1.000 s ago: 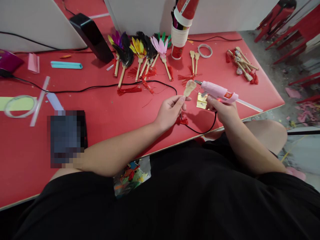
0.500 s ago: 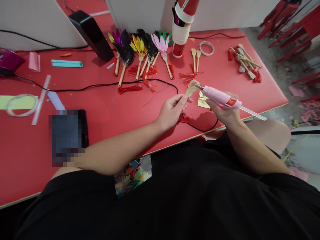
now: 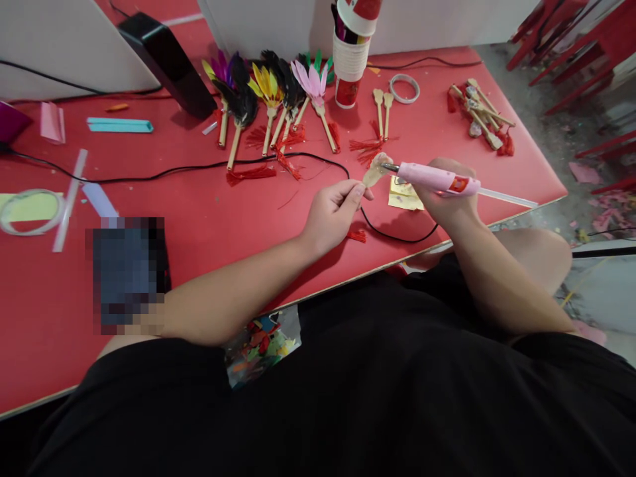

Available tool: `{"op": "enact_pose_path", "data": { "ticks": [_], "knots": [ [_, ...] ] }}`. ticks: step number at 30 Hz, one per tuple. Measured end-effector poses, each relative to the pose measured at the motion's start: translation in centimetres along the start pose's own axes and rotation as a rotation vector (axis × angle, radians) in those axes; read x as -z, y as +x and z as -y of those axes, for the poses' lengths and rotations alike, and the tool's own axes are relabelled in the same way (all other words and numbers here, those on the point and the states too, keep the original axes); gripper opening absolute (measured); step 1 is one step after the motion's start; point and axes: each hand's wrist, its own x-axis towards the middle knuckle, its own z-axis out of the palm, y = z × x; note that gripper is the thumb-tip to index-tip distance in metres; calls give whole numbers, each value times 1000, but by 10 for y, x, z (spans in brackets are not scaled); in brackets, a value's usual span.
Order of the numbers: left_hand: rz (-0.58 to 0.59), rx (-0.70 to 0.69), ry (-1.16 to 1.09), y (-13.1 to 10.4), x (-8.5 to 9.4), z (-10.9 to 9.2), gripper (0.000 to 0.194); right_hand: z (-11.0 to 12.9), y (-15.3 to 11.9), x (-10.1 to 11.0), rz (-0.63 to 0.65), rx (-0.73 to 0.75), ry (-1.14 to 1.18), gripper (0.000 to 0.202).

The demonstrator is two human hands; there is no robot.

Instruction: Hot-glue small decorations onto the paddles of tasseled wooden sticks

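My left hand (image 3: pixel 335 212) is closed, pinching the narrow end of a pale beige, petal-shaped piece (image 3: pixel 373 171) between thumb and fingers. A red tassel (image 3: pixel 356 236) shows just below that hand; I cannot tell whether it hangs from the piece. My right hand (image 3: pixel 450 202) is wrapped around a pink glue gun (image 3: pixel 432 178), with a clear glue stick (image 3: pixel 509 197) jutting from its rear. The gun's metal nozzle (image 3: pixel 390 167) points left and meets the piece's wide end. Under the gun, a yellow paper square (image 3: pixel 405 195) lies on the red table (image 3: pixel 238 232).
Several feather-topped sticks (image 3: pixel 318 89) with red tassels lie at the back, beside stacked paper cups (image 3: pixel 350 63). Two bare wooden paddles (image 3: pixel 382 112), a tape ring (image 3: pixel 404 89) and a pile of sticks (image 3: pixel 481 116) are farther right. A black cable (image 3: pixel 189 173) crosses the table.
My view has shifted slightly, so the table's things sit further left. The glue gun is more level, and its nozzle reaches further over the piece, which my left hand still holds.
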Motion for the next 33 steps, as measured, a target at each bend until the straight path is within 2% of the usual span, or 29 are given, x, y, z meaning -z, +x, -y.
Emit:
{"op": "enact_pose_path", "data": {
  "ticks": [4, 11, 19, 25, 33],
  "knots": [
    [15, -26, 48, 1, 3, -2, 58, 0, 2, 2, -34, 49, -42, 34],
    [74, -73, 103, 2, 7, -5, 48, -5, 4, 9, -74, 136, -10, 32],
    [115, -138, 255, 7, 16, -15, 45, -10, 14, 23, 52, 93, -43, 28],
    [178, -139, 382, 14, 24, -21, 38, -13, 23, 36, 183, 77, -73, 31],
    [237, -177, 452, 19, 28, -19, 38, 1, 25, 42, 217, 64, -32, 46]
  ]
}}
